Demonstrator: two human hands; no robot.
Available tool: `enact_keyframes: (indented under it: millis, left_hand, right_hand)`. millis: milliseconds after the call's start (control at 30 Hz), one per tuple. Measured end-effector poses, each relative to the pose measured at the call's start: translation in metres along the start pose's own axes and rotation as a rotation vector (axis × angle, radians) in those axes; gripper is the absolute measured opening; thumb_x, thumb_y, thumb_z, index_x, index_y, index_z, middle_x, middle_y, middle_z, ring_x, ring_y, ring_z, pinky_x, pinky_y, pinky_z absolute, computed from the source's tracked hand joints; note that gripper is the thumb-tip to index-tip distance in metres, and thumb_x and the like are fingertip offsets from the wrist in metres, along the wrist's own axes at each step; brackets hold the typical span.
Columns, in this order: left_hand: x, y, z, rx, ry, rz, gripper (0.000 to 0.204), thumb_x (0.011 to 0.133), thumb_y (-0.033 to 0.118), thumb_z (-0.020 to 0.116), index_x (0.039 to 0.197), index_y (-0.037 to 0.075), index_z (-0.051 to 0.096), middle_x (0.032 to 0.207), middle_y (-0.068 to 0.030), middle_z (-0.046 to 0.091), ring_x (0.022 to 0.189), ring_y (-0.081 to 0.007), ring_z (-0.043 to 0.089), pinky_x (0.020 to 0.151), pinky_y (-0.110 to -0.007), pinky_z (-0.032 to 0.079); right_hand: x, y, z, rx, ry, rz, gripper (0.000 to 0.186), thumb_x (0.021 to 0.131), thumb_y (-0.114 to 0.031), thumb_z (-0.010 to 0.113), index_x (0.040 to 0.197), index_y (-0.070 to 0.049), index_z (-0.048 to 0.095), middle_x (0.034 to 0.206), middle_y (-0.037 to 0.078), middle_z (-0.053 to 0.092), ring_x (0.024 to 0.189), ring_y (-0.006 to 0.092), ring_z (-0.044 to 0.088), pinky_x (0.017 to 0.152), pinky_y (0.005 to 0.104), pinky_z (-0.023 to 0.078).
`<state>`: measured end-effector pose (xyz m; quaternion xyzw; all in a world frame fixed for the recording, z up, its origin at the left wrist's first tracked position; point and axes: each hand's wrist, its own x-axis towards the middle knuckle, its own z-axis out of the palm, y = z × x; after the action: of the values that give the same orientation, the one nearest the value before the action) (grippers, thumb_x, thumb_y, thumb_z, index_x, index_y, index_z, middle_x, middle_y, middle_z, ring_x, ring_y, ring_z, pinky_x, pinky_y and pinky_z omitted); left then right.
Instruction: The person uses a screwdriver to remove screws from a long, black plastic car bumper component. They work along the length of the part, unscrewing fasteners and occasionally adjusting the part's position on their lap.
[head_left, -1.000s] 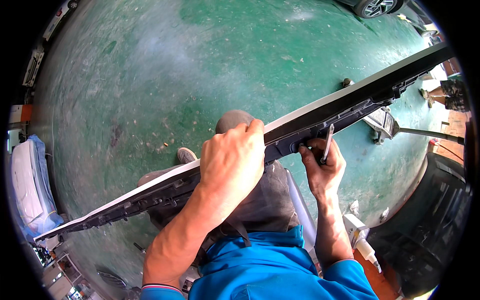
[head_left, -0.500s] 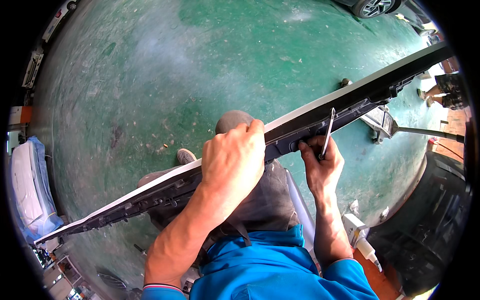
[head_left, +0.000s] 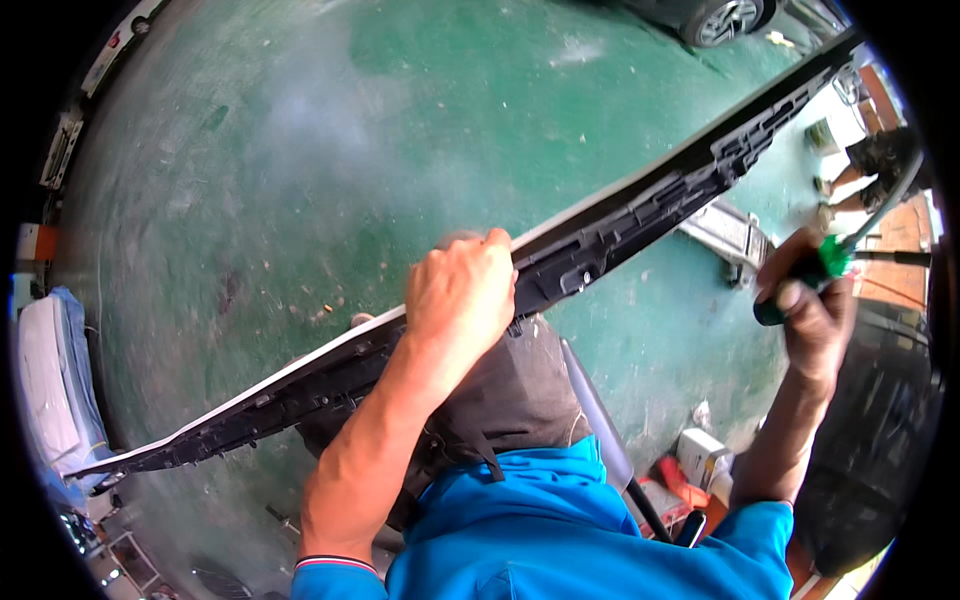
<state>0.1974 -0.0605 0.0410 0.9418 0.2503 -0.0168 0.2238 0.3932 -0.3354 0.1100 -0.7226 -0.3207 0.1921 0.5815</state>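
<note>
My left hand [head_left: 460,290] is closed over the white upper edge of a long black plastic trim piece [head_left: 650,230], which slants across my knee and lap. The underside of the piece shows ribs and clips; my fingertips are hidden behind it. Off to the right, apart from the trim, my right hand [head_left: 810,310] grips a blurred green-and-black tool handle [head_left: 830,258] with a long grey shaft pointing up toward the top right.
A floor jack [head_left: 725,240] lies beyond the trim, and another person's legs [head_left: 865,175] show at right. A car wheel [head_left: 720,20] is at the top. A large black panel [head_left: 860,430] and white box [head_left: 700,455] are at lower right; wrapped white panels [head_left: 50,380] at left.
My right hand has pulled away from the trim to the right, and a green tool handle now shows in it. The trim's right end has swung upward; my left hand keeps its hold.
</note>
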Motion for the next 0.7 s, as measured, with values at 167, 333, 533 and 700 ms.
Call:
enact_keyframes:
  millis: [167,333,533,700]
  left_hand:
    - [0.010,-0.001,0.008,-0.007,-0.026,0.015,0.024,0.088,0.016,0.075,0.105,0.001,0.070,0.092,-0.0226,0.074,0.089,-0.0425,0.072,0.080,-0.051,0.057]
    - [0.002,0.000,0.002,-0.014,-0.021,-0.015,0.025,0.088,0.016,0.075,0.108,0.000,0.070,0.092,-0.0229,0.074,0.089,-0.0422,0.072,0.080,-0.051,0.058]
    - [0.003,0.003,0.003,-0.004,-0.016,0.004,0.026,0.088,0.016,0.075,0.109,0.000,0.070,0.095,-0.0221,0.074,0.090,-0.0416,0.073,0.080,-0.051,0.058]
    - [0.003,0.003,0.003,0.006,-0.005,0.010,0.026,0.088,0.016,0.075,0.109,0.000,0.070,0.096,-0.0219,0.074,0.090,-0.0415,0.073,0.080,-0.050,0.058]
  right_hand:
    - [-0.025,0.003,-0.039,-0.425,-0.374,0.261,0.048,0.073,-0.008,0.085,0.116,0.000,0.066,0.076,0.000,0.059,0.062,0.0083,0.053,0.058,0.0264,0.043]
    - [-0.023,-0.037,-0.038,-0.542,-0.417,-0.078,0.056,0.055,0.002,0.075,0.110,0.000,0.069,0.092,0.010,0.069,0.073,0.0170,0.065,0.065,0.0278,0.049]
    - [-0.022,-0.047,-0.041,-0.540,-0.203,-0.193,0.032,0.063,-0.003,0.078,0.092,-0.001,0.066,0.096,0.012,0.067,0.083,0.0204,0.063,0.074,0.0315,0.050]
    - [-0.018,-0.030,-0.042,-0.519,-0.144,-0.175,0.028,0.067,-0.005,0.079,0.091,0.000,0.065,0.096,0.012,0.066,0.084,0.0190,0.061,0.075,0.0300,0.047]
